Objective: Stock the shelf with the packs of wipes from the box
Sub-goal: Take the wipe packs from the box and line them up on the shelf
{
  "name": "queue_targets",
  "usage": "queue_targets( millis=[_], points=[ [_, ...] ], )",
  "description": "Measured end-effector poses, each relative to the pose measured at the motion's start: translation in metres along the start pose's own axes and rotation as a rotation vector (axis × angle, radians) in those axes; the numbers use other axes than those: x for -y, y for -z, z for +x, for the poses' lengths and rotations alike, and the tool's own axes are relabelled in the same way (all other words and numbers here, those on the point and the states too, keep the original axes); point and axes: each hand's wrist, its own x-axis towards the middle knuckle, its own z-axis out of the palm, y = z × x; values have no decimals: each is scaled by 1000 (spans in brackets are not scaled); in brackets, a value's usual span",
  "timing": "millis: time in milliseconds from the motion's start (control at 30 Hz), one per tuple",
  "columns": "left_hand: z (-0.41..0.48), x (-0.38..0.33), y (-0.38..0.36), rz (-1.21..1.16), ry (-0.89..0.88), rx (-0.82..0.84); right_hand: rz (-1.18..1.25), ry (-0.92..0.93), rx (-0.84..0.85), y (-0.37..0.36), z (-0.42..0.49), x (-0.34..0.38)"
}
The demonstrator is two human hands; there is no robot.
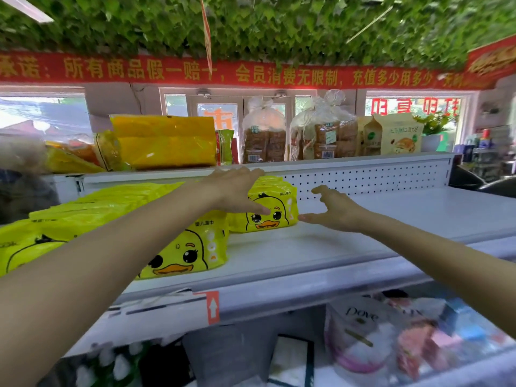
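The packs of wipes were soft, pillow-shaped bags of glossy yellow plastic film, each with a cartoon duck face printed on the front. A row of packs [97,208] lay on the left part of the white shelf [335,247]. One front pack [184,255] stood near the shelf edge, and one back pack [275,219] stood behind it, close to the perforated back panel [377,177]. The shelf was smooth painted metal, and the panel was full of small round holes.

The left hand [237,191] reached forward with the arm almost straight. It lay over the top of the back pack with the fingers stretched out flat and the thumb on the printed front; it did not curl around the pack. The right hand [335,210] was just beside the right end of the same pack, palm turned to it, fingers loosely bent and spread, holding nothing. Whether its thumb touched the film could not be told.

On the higher shelf stood shiny yellow packages [164,143], bread in clear crinkled bags [264,141] and a pale paper-like carton [396,138]. Below the shelf lay a white Dove pack [360,331].
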Motion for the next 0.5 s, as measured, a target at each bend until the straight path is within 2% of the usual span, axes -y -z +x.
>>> queue_targets(
  millis=[233, 500],
  points=[
    [-30, -35, -9, -112, -147, -68, -150, 40, -41, 13, -67, -5],
    [-87, -98, -5, -168, -135, -53, -407, 203, -40, 41, -146, -24]
  ],
)
